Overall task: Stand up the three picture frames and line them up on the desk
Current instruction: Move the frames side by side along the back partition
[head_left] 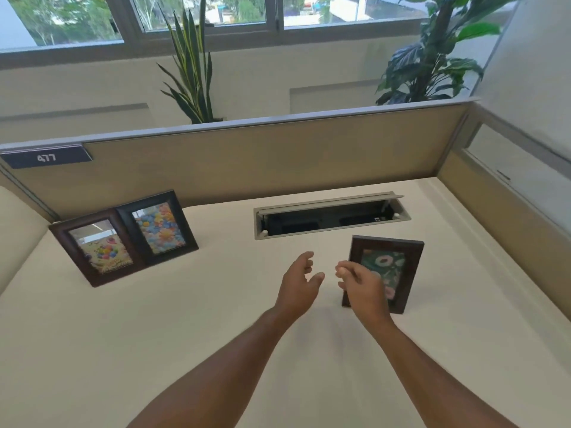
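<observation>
Three dark wooden picture frames stand upright on the cream desk (216, 304). At the left, a brown frame with a balloon picture (95, 248) stands touching a black frame with colourful flowers (159, 227). Apart at the right stands a brown frame with a green floral picture (392, 267). My right hand (360, 285) hovers in front of that frame's left side, covering part of it, fingers loosely curled and holding nothing. My left hand (301, 282) is beside it at mid-desk, fingers apart, empty.
An open cable tray (330, 216) is recessed in the desk behind the right frame. A beige partition (262, 156) with a "477" label (46, 157) closes the back, another panel (509, 211) the right side. Plants stand behind the partition.
</observation>
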A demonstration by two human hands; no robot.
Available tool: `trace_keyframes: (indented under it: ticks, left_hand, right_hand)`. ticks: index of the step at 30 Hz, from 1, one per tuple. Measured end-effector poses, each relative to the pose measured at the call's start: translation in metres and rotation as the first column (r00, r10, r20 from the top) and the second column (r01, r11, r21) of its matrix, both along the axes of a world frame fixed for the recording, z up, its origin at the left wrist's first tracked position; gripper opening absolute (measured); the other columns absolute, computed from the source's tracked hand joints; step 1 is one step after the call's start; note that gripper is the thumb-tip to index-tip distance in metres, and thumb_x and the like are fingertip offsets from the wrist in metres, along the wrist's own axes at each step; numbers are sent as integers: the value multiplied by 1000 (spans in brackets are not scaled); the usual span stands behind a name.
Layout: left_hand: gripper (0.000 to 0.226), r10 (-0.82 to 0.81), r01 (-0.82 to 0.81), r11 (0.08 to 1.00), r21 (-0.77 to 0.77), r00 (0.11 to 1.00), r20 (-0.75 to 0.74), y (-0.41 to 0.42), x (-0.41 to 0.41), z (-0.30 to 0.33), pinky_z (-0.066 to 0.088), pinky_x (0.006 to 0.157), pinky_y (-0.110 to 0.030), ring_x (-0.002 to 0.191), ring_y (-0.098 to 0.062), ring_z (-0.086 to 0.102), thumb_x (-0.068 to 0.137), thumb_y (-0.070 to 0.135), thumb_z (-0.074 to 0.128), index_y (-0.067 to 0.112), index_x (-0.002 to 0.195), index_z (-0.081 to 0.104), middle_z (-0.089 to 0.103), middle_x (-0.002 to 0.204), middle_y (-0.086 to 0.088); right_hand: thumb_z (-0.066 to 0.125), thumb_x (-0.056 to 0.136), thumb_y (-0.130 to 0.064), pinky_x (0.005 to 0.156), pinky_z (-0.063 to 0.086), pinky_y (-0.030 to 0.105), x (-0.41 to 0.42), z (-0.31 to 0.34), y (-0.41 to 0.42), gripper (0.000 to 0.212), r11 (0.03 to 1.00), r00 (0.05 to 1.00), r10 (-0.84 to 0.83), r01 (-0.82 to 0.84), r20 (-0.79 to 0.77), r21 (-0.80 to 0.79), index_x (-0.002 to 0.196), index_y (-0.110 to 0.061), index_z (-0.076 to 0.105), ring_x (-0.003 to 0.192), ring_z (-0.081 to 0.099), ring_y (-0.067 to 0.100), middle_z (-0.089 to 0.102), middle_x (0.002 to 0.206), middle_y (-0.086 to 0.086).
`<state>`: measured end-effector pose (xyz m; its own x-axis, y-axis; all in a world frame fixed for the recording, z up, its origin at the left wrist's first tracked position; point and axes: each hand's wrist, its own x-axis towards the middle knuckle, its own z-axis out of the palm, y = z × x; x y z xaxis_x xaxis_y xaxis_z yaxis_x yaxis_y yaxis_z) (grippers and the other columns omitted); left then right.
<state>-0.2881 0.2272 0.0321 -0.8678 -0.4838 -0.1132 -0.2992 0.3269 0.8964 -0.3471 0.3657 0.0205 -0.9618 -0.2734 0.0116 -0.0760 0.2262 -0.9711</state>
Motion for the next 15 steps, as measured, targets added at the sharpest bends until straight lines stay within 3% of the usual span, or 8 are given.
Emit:
trace_keyframes:
  ticks: [4, 6, 8, 11, 15]
  left_hand:
    - [55, -51, 51, 998, 30, 999, 17, 29, -19, 0, 52, 95, -32, 120, -15, 56, 93, 30, 66, 28, 143, 43, 56, 139, 1]
    - [54, -78, 76, 995, 71, 997, 26, 38, -27, 0, 53, 92, -32, 119, -14, 56, 94, 29, 65, 27, 143, 43, 57, 135, 1]
    - [53, -105, 98, 984, 146, 994, 39, 46, -35, 1, 56, 89, -33, 116, -16, 60, 95, 26, 63, 25, 143, 43, 61, 127, 2]
    - [39, -153, 136, 951, 278, 987, 40, 49, -45, 4, 61, 86, -39, 106, -20, 69, 96, 17, 60, 20, 134, 51, 69, 114, 2]
    - [31, -210, 181, 910, 374, 977, 37, 47, -56, 6, 61, 78, -30, 103, -18, 69, 96, 6, 57, 13, 127, 58, 70, 118, -4]
  right_hand:
    - [58, 97, -28, 59, 51, 10, -4, 8, 45, 11, 981, 973, -193, 194, -129, -4, 91, -29, 67, 83, 66, 1, 71, 87, -6]
    - [56, 98, -26, 60, 53, 16, -10, 11, 64, 7, 929, 914, -367, 371, -175, -15, 100, -24, 62, 86, 65, 8, 67, 95, -3]
    - [56, 97, -22, 70, 51, 23, -22, 12, 80, 20, 869, 858, -481, 493, -182, 26, 117, -20, 57, 96, 59, 11, 59, 108, -2]
    - [57, 98, -17, 84, 48, 29, -39, 9, 93, 37, 918, 919, -394, 393, 6, 62, 134, -17, 52, 109, 56, 14, 58, 119, -5]
    - [52, 99, -13, 74, 54, 32, -50, 3, 96, 25, 959, 958, -275, 268, 76, 97, 120, -15, 65, 98, 67, 23, 72, 109, 5]
